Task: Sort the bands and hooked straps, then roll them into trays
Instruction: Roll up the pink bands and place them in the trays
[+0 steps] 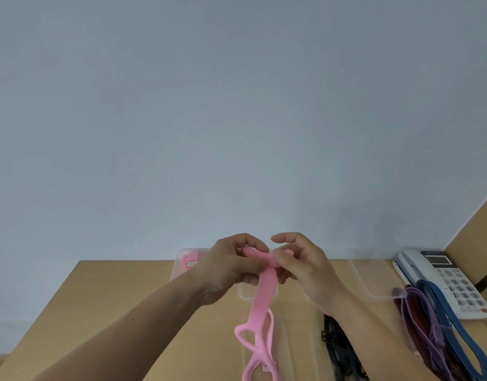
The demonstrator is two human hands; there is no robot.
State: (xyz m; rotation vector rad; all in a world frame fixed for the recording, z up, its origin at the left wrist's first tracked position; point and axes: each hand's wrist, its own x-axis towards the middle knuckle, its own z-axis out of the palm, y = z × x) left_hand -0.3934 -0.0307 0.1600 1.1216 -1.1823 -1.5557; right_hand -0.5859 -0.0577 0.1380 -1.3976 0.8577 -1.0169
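Observation:
A flat pink band [264, 295] hangs from both hands above the desk, its lower loops trailing down toward the bottom edge. My left hand [228, 268] grips the band's upper end, fingers curled round a small started roll. My right hand [300, 265] pinches the same end from the right with thumb and fingers. A clear tray [179, 266] at the back left holds a rolled pink band [191, 258]. Another clear tray [245, 294] sits behind the hanging band, mostly hidden by my hands.
A clear tray [371, 279] lies at the back right. Purple, maroon and blue elastic straps [440, 325] pile at the right, partly over a white desk phone [451, 276]. Black hooked straps [335, 342] lie under my right forearm. A wall stands behind the wooden desk [104, 295].

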